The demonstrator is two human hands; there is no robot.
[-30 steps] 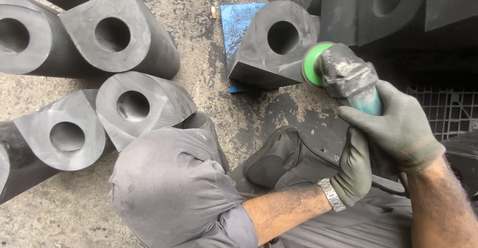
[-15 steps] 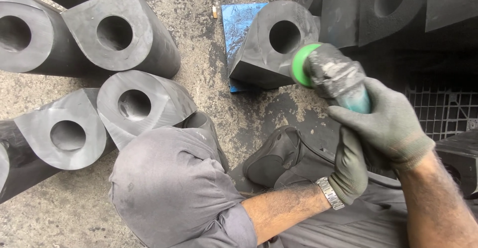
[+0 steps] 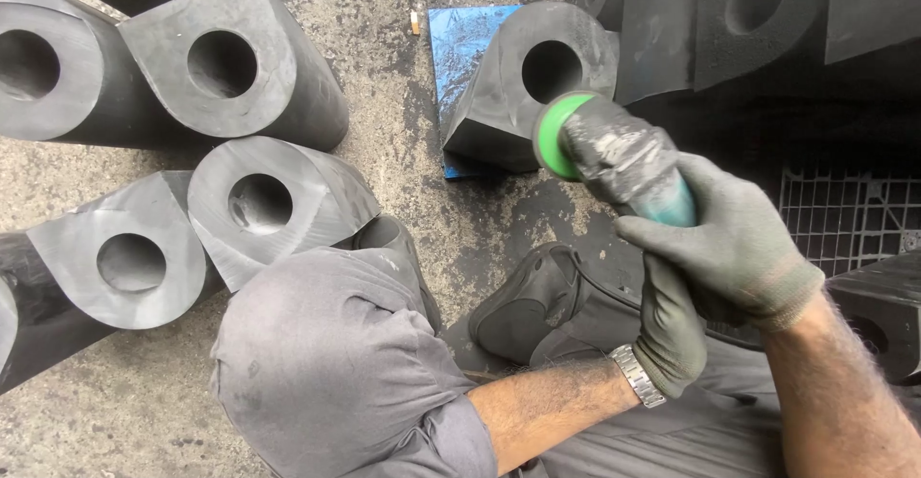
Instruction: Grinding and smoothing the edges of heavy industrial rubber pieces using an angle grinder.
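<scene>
rough, speckled concrete floor [image 3: 403, 123] here, stained dark in patches, in flat even daylight. a cigarette butt [image 3: 414, 23] lies up and to the left of the fingers, just beside a blue sheet [image 3: 459, 46] on the ground. a black plastic grid pallet [image 3: 844, 219] sits right of the fingers, in shadow.

The grinder's [image 3: 624, 166] body is hidden by both gloved hands; its disc face cannot be seen.

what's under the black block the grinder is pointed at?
A blue sheet lies under the black block, on the concrete floor; its left part and a lower corner show. The rest is covered by the block.
</scene>
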